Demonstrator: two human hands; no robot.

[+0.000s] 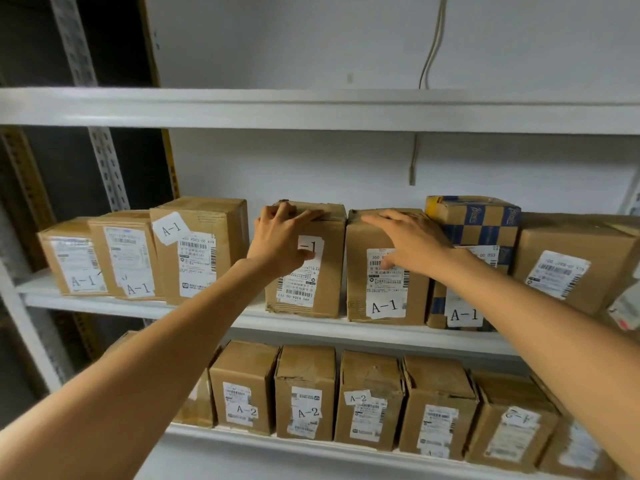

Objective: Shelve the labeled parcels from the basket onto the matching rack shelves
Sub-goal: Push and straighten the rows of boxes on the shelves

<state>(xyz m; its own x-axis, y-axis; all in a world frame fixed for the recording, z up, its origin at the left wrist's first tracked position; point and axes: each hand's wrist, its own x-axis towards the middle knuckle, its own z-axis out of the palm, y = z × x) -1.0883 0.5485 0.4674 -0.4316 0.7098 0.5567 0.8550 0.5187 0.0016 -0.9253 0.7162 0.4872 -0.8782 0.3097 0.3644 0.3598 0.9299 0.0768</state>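
A white steel rack stands against a plain white wall, with a pale cable hanging down behind the top shelf [311, 109]; what lies on that shelf cannot be seen from below.

The A-1 shelf [138, 306] holds at least 7 cardboard parcels standing side by side, most showing an A-1 tag. The A-2 shelf [311, 445] below carries at least 6 more, several tagged A-2. Both rows look nearly full, so much of the shelving seems done. The basket is out of view, so how many parcels remain cannot be told.

The left hand [280, 237] rests on the middle parcel [325, 289] in the A-1 row, palm against its front face, fingers slightly spread and laid over its top front edge; the thumb is hidden. This parcel stands on the shelf with a gap to its left, and its tag, half covered by the hand, shows "-1". The right hand [412, 244] lies on the neighbouring parcel [356, 271], fingers straight and close together, pressing flat. Just right of it stands a blue-checked parcel [485, 223].

Likely step: seating the middle parcel squarely in line.
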